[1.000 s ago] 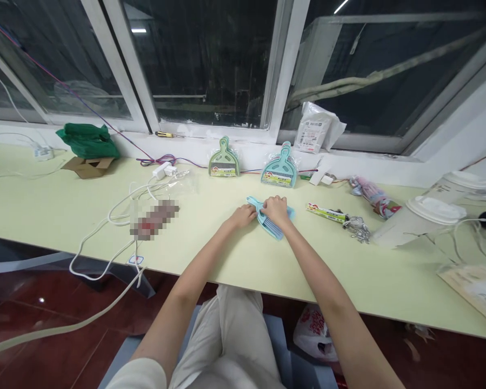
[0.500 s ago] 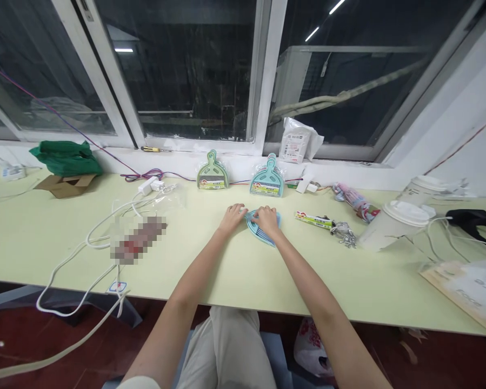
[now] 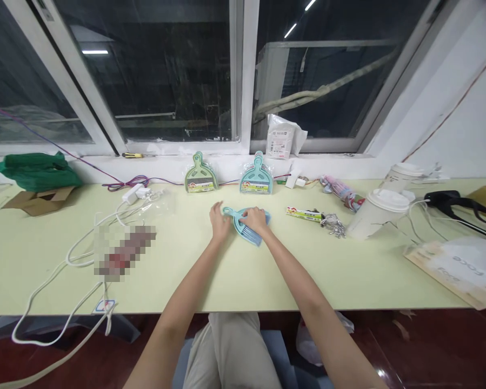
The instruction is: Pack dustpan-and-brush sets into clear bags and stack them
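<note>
A small light-blue dustpan-and-brush set lies on the pale green table. My right hand rests on top of it with fingers curled over the pan. My left hand lies next to the set's handle end, fingers together on the table, touching the handle. Two packaged sets lean on the window ledge behind: a green one and a light-blue one.
White cables and a charger sprawl at left, with a green bag on a cardboard box. At right lie a labelled strip, metal clips, two lidded paper cups, a black strap and a paper bag.
The view has shifted, so everything sits further left and lower in frame. My hands stay on the blue set; the left hand has drawn closer to the handle.
</note>
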### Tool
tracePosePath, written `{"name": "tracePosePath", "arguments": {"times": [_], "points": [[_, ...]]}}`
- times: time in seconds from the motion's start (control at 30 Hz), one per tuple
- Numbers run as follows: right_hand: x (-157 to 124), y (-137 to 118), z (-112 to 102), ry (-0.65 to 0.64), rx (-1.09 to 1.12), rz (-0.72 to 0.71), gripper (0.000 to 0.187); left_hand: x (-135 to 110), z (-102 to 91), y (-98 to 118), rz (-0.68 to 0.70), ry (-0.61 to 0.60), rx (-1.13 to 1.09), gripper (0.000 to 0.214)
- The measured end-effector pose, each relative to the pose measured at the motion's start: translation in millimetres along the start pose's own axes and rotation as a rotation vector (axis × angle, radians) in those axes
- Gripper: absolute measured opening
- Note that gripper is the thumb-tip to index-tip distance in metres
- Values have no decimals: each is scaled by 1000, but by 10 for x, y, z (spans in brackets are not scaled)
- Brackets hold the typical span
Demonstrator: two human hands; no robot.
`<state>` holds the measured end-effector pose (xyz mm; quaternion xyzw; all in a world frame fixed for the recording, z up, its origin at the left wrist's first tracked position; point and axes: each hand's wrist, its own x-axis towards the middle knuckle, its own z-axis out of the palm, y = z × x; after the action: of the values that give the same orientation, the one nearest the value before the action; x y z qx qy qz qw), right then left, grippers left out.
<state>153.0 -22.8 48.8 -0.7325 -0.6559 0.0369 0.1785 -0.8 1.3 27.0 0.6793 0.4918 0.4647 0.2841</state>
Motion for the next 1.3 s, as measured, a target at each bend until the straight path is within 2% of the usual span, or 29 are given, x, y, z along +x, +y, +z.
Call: {"name": "tracePosePath", "arguments": {"times": [0.03, 0.1, 0.17, 0.2, 0.27, 0.37, 0.4, 0.47, 0.57, 0.67, 0.73, 0.83, 0.9, 1.0, 1.1, 1.17, 1.23, 1.3], "points": [[-6, -28, 17, 28, 51, 52, 23, -15, 24, 15, -128, 16, -146, 55], [-17, -86, 39, 88, 162, 113, 26, -38, 76, 41, -336, -88, -421, 56], [-31, -93, 21, 127, 270, 112, 27, -48, 108, 49, -431, -209, -603, 59], [-45, -55, -6, 153, 312, 112, 29, -46, 108, 43, -449, -218, -659, 61], [-93, 129, -87, 263, 331, 176, 33, -31, 77, 12, -484, -176, -732, 58], [-222, 602, -191, 513, 146, 443, 44, 16, -22, -63, -532, -148, -818, 34], [-270, 765, -201, 516, 79, 522, 49, 34, -58, -88, -546, -146, -845, 26], [-341, 1017, -173, 384, 11, 589, 52, 66, -122, -124, -577, -111, -899, 14], [-342, 1114, -58, 190, 25, 448, 45, 95, -194, -145, -563, -37, -976, 14], [-256, 966, 59, 59, 98, 149, 37, 100, -240, -146, -471, 9, -979, 22], [-212, 855, 117, 35, 101, 5, 32, 94, -256, -150, -459, 16, -936, 27], [-204, 791, 172, 73, 50, 48, 45, 83, -248, -158, -473, 13, -932, 32], [-219, 810, 187, 44, 37, 106, 51, 79, -225, -166, -471, 9, -948, 33], [-221, 863, 172, 41, 73, 121, 42, 80, -184, -187, -512, -8, -962, 28], [-183, 850, 117, 108, 206, 236, 37, 79, -147, -209, -579, -7, -994, 22], [-158, 759, 78, 167, 353, 285, 44, 68, -124, -208, -607, -19, -1005, 22], [-162, 592, 52, 231, 456, 218, 51, 47, -102, -186, -619, -54, -1013, 23], [-209, 376, 47, 217, 452, 54, 51, 21, -84, -147, -606, -99, -1027, 26]]}}
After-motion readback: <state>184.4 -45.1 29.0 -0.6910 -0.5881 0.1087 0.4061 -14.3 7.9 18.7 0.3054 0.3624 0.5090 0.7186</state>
